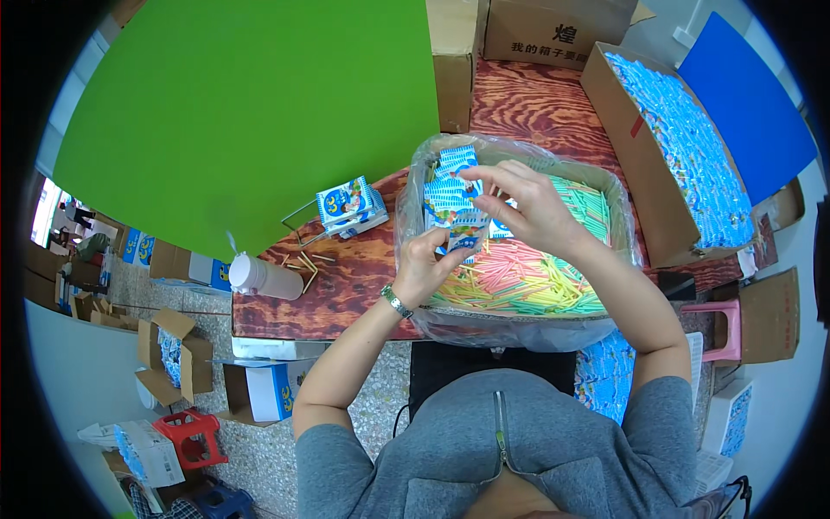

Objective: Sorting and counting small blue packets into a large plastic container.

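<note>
A carton lined with clear plastic stands in front of me, holding many thin pink, yellow and green sticks. Over its left part, my left hand is closed on a small blue-and-white packet, the thumb lying across its lower edge. More packets of the same kind lie just beyond it in the carton. My right hand hovers above the sticks beside those packets. Its thumb and forefinger are curved and apart, and I see nothing between them.
Left of the carton, a wire stand carries a stack of packets. A pale bottle lies near several loose sticks. A long carton full of packets is at the right. A green panel rises at the far left; brown boxes stand behind.
</note>
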Available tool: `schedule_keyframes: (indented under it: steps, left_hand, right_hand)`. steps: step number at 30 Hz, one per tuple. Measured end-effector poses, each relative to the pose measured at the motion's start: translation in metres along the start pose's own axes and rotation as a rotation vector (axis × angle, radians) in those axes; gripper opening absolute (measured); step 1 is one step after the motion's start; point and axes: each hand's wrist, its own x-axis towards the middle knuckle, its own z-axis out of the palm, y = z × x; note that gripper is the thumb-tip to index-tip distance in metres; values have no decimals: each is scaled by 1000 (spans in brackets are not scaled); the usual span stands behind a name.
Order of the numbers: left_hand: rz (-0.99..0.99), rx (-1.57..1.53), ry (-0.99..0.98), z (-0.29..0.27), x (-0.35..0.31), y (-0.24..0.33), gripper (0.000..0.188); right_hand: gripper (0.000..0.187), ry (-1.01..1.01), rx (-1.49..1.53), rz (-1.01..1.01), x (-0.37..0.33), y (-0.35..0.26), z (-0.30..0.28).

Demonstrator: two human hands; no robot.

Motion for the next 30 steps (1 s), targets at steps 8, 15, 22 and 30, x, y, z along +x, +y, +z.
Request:
schedule_keyframes:
  steps: [8, 15, 22, 30]
  left_hand:
    - [-93, -270, -74, 7, -2, -10, 18]
    - [-196, -649, -16, 21, -3, -4, 23]
    - [-128, -375, -49, 13, -4, -7, 25]
    - [-49, -362, 349, -7, 7, -7, 46]
  right_hand:
    - [40, -65, -187, -230, -8, 21, 18]
    - [44, -231, -117, 11, -8, 20, 15]
    - [37, -131, 5, 30, -7, 12, -9]
    - [49, -211, -436, -80, -21, 34, 31]
